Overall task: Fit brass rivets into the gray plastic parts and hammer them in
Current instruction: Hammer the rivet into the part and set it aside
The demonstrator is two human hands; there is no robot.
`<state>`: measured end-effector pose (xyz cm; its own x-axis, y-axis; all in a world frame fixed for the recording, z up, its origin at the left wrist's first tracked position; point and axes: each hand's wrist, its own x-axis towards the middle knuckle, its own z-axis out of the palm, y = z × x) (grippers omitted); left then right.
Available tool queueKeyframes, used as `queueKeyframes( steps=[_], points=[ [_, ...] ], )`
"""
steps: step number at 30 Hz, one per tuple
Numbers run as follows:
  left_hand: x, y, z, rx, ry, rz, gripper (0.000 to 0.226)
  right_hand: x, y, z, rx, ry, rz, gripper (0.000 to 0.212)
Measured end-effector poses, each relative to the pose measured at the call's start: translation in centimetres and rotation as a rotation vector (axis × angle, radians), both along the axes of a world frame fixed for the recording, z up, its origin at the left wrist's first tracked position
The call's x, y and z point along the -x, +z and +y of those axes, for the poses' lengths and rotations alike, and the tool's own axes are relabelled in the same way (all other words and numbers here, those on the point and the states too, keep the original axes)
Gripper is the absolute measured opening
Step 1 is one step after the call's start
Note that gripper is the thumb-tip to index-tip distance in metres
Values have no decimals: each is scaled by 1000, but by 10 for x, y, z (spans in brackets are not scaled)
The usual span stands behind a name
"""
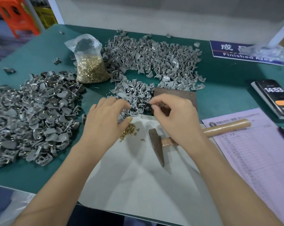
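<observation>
Two bare forearms reach forward over a white sheet (138,185) on a green table (40,51). Left hand (103,121): palm down, fingers curled onto the near edge of a small heap of gray plastic parts (134,95), with one gray part pinched between thumb and fingers. Right hand (174,118): knuckles up, thumb and forefinger pinched together on a small item, too small to identify, at the same heap's right edge. Gray parts, largest lot: wide pile (154,57) across the back of the table, pale gray curved shells with small sockets. Second lot: left pile (33,115), darker shells, several showing brass. Dark brown block (183,97): flat, behind the right hand, touching the small heap. Hammer (157,144): lying on the sheet, dark metal head near the right wrist, wooden handle running right onto a printed form (252,152). Clear bag of brass rivets (90,69): upright between the two large piles. Loose brass rivets (128,131): small cluster on the sheet just under the left hand. Phone (276,97): far right, screen lit.
</observation>
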<state>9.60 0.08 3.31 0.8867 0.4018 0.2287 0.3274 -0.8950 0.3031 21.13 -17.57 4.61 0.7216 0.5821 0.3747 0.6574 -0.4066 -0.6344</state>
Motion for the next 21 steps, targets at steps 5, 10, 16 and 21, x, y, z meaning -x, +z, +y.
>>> queueKeyframes(
  steps=[5,10,16,21],
  points=[
    [-5,1,-2,-31,-45,7,42,2,0,2,26,8,-1,18],
    [-14,3,-1,-39,-91,35,30,1,-2,2,30,15,12,18],
    [-20,5,-2,-23,-143,42,21,-3,-4,1,10,6,-15,18],
    [-24,10,-6,26,-197,-123,11,-9,-2,0,-118,15,-38,16]
  ],
)
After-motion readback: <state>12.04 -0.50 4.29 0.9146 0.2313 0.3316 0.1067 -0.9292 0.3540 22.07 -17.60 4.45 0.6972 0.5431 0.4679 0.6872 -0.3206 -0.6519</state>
